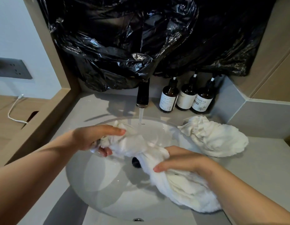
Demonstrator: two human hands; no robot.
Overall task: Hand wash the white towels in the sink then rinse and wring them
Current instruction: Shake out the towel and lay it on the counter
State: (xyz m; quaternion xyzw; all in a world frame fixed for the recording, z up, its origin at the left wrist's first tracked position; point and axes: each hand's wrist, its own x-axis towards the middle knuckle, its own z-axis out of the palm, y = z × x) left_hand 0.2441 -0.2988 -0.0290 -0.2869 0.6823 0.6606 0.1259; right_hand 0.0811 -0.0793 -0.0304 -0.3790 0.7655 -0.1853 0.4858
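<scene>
Head view: left grip (pixel 92 138) is clenched on the towel (pixel 181 184) at its 10 o'clock end, under the tap (pixel 143 95) stream. Right grip (pixel 186 161) grasps its middle. The towel's long axis runs 10 to 4 o'clock across the sink (pixel 100 184). A second towel (pixel 217 138) lies at 2 o'clock on the worktop (pixel 262 159). Bottle (pixel 168 98) labels are illegible.

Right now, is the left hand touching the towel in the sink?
Touching. The head view shows the left hand gripping one end of the towel, curled round it.
</scene>
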